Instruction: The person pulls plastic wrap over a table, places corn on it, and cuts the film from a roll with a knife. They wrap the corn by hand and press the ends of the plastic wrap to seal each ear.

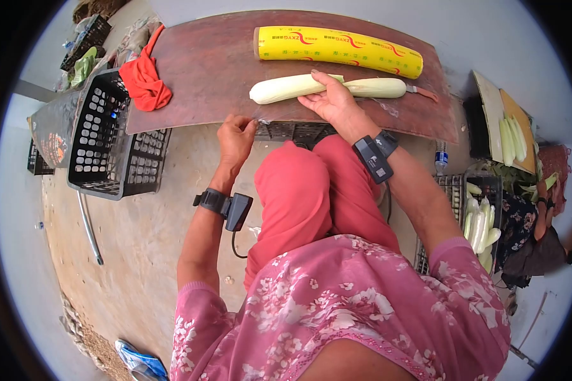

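My R hand is palm up and part open, w/ a loose hold at the right end of the long pale vegetable (looks like corn in husk, not 100% sure). This vegetable lies left-to-right on the surface, on the near side of the yellow roll. The second pale vegetable is just at its right, approx. in line, w/ the orange handle by its far right end.

My L hand is at the near edge, fingertips drawn together, beside some thin clear film; I cannot tell if film is in the pinch.

For good handling, I think: support the vegetable from below, w/ min. pressure, b/c a hard grip may mark it. Keep the film flat and tight, pinch only its edge, else it can fold and stick to itself. Orange handle should stay well apart from fingers and film.
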The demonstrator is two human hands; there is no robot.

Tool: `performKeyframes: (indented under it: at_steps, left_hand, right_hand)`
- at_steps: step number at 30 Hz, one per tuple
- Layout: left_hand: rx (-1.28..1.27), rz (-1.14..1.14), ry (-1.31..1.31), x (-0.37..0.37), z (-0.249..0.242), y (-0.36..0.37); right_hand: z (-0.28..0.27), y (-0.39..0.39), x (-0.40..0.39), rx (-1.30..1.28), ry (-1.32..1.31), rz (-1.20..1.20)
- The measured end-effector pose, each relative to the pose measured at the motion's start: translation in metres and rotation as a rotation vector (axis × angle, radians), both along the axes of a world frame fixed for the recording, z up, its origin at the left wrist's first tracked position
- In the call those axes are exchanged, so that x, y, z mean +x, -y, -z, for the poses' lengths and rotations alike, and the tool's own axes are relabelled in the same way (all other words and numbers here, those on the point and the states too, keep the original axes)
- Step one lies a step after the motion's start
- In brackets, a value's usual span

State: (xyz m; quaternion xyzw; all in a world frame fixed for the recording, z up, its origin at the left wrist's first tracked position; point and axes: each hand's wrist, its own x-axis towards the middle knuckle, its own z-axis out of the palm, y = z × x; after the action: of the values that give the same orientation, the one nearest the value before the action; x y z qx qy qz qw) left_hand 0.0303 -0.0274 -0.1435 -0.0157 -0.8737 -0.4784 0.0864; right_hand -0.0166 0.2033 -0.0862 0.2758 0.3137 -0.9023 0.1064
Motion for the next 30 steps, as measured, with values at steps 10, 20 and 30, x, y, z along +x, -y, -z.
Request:
performKeyframes:
  at_steps: [10,20,30]
  left_hand:
    - [-0.032,-0.009,-0.010,0.001,-0.006,0.001]
    - [-0.033,0.008,0.013,-0.001,-0.003,0.003]
    - [0.007,0.016,0.056,-0.001,-0.005,0.003]
  right_hand:
    - [0.010,-0.017,0.002,0.085,0.031,-0.138]
    - [-0.063,-0.020,-0.019,0.711,-0.668,-0.088]
    - [-0.016,-0.006,-0.005,0.446,-0.238,-0.154]
